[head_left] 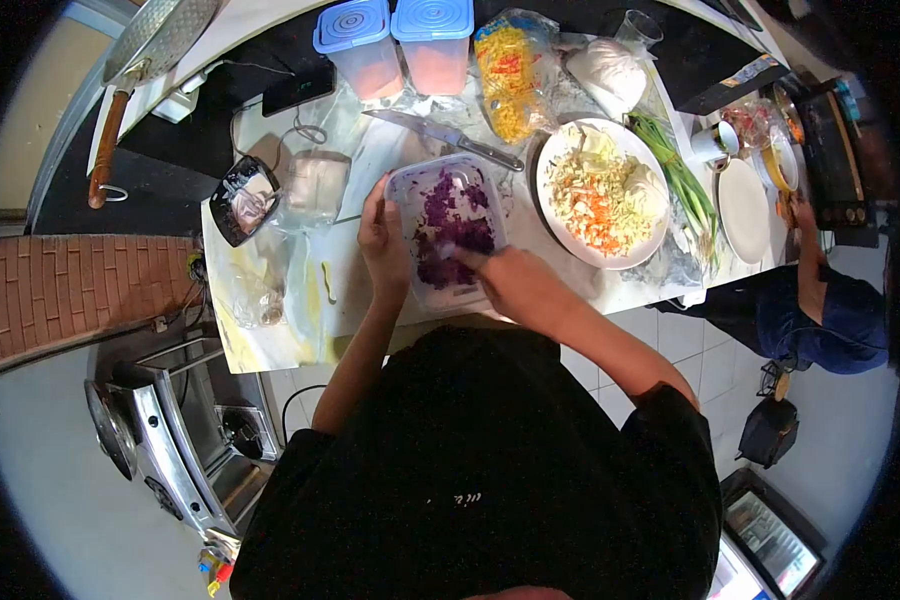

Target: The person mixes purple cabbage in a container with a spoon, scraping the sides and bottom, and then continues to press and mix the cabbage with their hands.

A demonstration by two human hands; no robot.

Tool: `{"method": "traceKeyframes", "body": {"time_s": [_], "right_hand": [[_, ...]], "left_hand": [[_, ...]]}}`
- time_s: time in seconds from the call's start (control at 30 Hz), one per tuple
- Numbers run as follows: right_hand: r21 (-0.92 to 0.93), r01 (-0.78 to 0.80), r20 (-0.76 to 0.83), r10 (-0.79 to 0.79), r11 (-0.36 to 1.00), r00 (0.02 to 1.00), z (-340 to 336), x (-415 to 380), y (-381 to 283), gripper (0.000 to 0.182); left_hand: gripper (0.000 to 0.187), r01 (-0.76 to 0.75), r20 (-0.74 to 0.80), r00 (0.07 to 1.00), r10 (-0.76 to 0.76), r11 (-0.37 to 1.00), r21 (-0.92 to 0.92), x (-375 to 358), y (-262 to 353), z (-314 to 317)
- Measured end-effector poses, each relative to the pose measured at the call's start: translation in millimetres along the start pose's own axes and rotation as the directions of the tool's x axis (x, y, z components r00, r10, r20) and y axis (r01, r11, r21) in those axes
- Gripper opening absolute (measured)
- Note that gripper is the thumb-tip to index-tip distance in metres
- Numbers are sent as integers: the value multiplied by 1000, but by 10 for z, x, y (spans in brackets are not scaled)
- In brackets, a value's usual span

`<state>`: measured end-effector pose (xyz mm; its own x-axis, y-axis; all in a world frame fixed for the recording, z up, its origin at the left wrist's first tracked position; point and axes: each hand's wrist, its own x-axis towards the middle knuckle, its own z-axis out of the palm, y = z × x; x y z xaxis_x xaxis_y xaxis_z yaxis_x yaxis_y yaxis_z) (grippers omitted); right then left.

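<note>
A clear rectangular plastic container [427,293] stands on the counter in front of my body, with chopped purple pieces [450,205] in it. My left hand [382,235] is wrapped round the container's left wall. Over its right side reaches my right hand [515,285], fingers pressed together around something blurred by motion, which I cannot make out, among the purple pieces. Right of the container, a white plate [610,262] holds chopped pale and orange vegetables. Behind, a knife [450,137] lies with its dark handle toward the plate.
Two blue-lidded boxes [434,65], a bag of yellow pieces [508,85] and a white bag [610,75] stand at the back. Green onions [685,180] and an empty plate [743,212] lie right. Another person [820,320] works at far right. A black tray [245,200] sits left.
</note>
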<state>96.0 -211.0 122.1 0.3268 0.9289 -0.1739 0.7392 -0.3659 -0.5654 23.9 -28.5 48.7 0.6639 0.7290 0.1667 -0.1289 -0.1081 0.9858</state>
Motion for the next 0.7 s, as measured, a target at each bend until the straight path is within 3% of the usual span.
{"method": "traceKeyframes", "body": {"time_s": [0.07, 0.2, 0.27, 0.33, 0.43, 0.47, 0.53, 0.7], "right_hand": [[-14, -152, -91, 150, 988, 984, -189, 69, 23, 56], [-189, -184, -234, 138, 965, 963, -158, 248, 214, 62], [-251, -217, -181, 175, 943, 968, -51, 202, 150, 60], [-130, -75, 15, 78, 989, 997, 126, 84, 137, 59], [-86, -53, 88, 61, 995, 994, 21, -14, 7, 60], [-87, -54, 94, 62, 995, 994, -23, 10, -11, 60], [-110, -168, -94, 158, 980, 983, -119, 115, -4, 61], [-160, -249, -145, 227, 955, 963, -221, 250, 44, 62]], "left_hand": [[40, -21, 14, 1000, 21, 1000, 16, -8, 96, 54], [40, -59, 60, 997, 52, 991, 116, -42, 156, 87], [37, -110, 67, 992, 106, 992, 57, -25, 33, 65], [36, -81, 30, 996, 80, 996, 40, -48, 69, 28], [36, -48, -8, 999, 49, 998, 51, -57, 70, 38], [35, -43, -16, 999, 45, 994, 96, -74, 67, 32], [35, -82, 1, 997, 82, 989, 120, -97, 134, 45], [36, -185, 34, 983, 182, 959, 217, -77, 277, 67]]}}
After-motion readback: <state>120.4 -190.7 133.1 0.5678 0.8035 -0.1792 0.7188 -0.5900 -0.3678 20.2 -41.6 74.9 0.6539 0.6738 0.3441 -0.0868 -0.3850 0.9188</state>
